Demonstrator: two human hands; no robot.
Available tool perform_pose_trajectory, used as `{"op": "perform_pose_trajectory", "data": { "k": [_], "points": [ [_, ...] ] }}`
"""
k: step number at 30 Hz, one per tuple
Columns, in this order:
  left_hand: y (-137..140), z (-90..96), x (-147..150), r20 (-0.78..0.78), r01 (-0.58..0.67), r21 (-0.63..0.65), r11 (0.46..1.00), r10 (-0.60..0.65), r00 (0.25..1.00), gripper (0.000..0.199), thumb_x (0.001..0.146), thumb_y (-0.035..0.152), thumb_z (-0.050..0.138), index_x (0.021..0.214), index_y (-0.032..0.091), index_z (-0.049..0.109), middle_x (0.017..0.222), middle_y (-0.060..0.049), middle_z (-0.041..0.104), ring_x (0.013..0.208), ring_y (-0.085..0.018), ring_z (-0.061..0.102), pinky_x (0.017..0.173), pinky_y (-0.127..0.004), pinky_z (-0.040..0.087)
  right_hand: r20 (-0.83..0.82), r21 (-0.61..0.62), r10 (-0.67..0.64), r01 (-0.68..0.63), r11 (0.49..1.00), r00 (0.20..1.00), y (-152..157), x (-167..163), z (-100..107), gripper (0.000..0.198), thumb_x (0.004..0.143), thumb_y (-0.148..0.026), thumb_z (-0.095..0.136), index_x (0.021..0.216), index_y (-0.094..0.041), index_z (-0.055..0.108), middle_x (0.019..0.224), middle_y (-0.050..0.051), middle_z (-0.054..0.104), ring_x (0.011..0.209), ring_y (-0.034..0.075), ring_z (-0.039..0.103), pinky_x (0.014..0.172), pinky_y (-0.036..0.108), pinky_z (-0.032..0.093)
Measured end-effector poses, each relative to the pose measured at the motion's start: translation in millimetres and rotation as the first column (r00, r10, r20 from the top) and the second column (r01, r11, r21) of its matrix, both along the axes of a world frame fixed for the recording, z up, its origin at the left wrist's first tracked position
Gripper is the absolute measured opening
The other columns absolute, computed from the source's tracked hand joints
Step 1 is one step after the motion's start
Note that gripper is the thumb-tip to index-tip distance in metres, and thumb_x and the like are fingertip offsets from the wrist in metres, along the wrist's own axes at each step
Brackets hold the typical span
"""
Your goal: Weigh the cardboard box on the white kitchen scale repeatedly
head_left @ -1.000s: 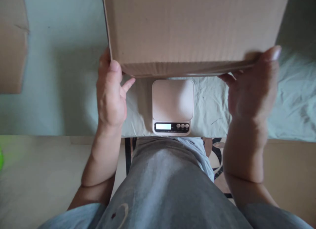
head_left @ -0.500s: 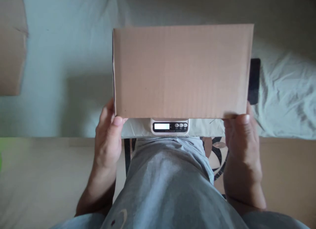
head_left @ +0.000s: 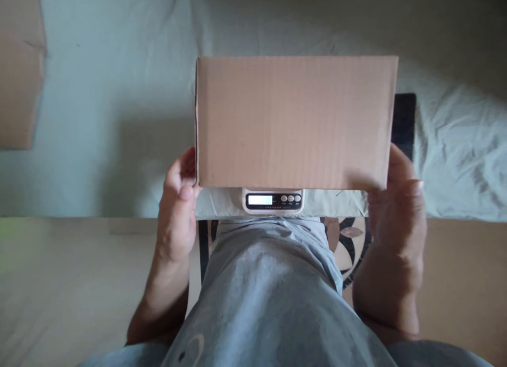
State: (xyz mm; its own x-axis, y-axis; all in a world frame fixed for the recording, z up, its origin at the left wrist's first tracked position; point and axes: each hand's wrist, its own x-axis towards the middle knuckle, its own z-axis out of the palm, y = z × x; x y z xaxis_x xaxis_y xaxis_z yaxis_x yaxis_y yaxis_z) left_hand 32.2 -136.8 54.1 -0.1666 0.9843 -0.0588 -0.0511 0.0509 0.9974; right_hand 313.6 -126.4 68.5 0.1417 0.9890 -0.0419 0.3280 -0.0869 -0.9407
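A closed brown cardboard box is held between my two hands over a small white scale. It hides most of the scale; only the front strip with a lit display and several buttons shows. My left hand grips the box's near left corner, thumb at the front and fingers along the side. At the near right corner is my right hand, fingers against the right side and underneath, its thumb raised off the cardboard. Whether the box touches the scale's platform cannot be seen.
A pale green cloth covers the surface. Behind the box's right side lies a dark flat object, partly hidden. A piece of brown cardboard lies at the far left. The surface's front edge runs close to my body.
The box has gone down toward the scale and looks smaller. My right thumb has lifted from its top face and the right hand has shifted outward. My left hand moved slightly right with the box.
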Motion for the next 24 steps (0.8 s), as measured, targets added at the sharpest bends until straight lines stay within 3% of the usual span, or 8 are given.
{"op": "perform_pose_trajectory", "data": {
  "k": [4,7,10,15,20,24],
  "points": [
    [-1.8,-2.8,-5.5,-0.033,0.019,-0.021,1.000,-0.019,0.999,0.047,0.085,0.051,0.054,0.131,0.042,0.058,0.146,0.003,0.051,0.146,-0.031,0.035,0.113,-0.052,0.043,-0.143,-0.050,-0.145,0.139,0.989,0.979,3.6,7.1,-4.5,0.052,0.084,-0.064,0.037,0.128,-0.045,0.058,0.142,-0.001,0.058,0.140,0.032,0.048,0.111,0.065,0.038],
    [-1.9,-4.0,-7.5,-0.064,0.020,-0.027,0.999,-0.022,0.998,0.047,0.085,0.052,0.052,0.132,0.044,0.056,0.147,0.004,0.050,0.147,-0.029,0.033,0.112,-0.051,0.044,-0.179,-0.074,-0.165,0.154,0.985,0.970,4.3,11.1,-7.7,0.054,0.083,-0.065,0.038,0.128,-0.043,0.058,0.137,0.002,0.063,0.131,0.032,0.057,0.106,0.064,0.043],
    [0.1,-3.5,-9.8,-0.085,-0.001,-0.027,1.000,-0.001,0.996,0.049,0.087,0.054,0.050,0.134,0.043,0.055,0.143,0.002,0.053,0.148,-0.030,0.031,0.113,-0.053,0.042,-0.201,-0.025,-0.183,0.182,0.983,0.962,6.5,7.4,-9.1,0.048,0.084,-0.059,0.041,0.122,-0.040,0.063,0.136,0.000,0.064,0.132,0.031,0.056,0.104,0.061,0.046],
    [6.4,1.7,-10.9,-0.055,0.058,-0.012,0.998,-0.058,0.997,0.051,0.089,0.058,0.049,0.137,0.042,0.054,0.142,0.001,0.056,0.144,-0.032,0.038,0.116,-0.056,0.040,-0.174,-0.003,-0.160,0.162,0.987,0.972,11.7,2.6,-12.9,0.041,0.081,-0.055,0.045,0.104,-0.037,0.073,0.117,0.002,0.073,0.136,0.033,0.053,0.100,0.059,0.051],
    [16.0,13.5,3.7,-0.070,0.097,-0.053,0.994,-0.101,0.992,0.051,0.083,0.056,0.058,0.133,0.045,0.056,0.139,0.005,0.057,0.147,-0.028,0.035,0.128,-0.051,0.024,-0.110,-0.033,-0.074,0.071,0.997,0.991,14.9,3.4,-13.5,0.051,0.079,-0.062,0.035,0.109,-0.040,0.069,0.112,0.003,0.074,0.132,0.034,0.057,0.098,0.062,0.053],
    [32.0,28.6,13.8,-0.068,0.044,0.065,0.997,-0.039,0.997,0.038,0.083,0.051,0.059,0.120,0.044,0.064,0.129,0.004,0.059,0.147,-0.029,0.034,0.125,-0.051,0.028,-0.202,0.123,-0.057,0.084,0.989,0.978,30.3,-5.0,-0.1,0.051,0.084,-0.061,0.032,0.113,-0.038,0.069,0.109,0.004,0.075,0.128,0.033,0.060,0.095,0.060,0.056]
  ]
}}
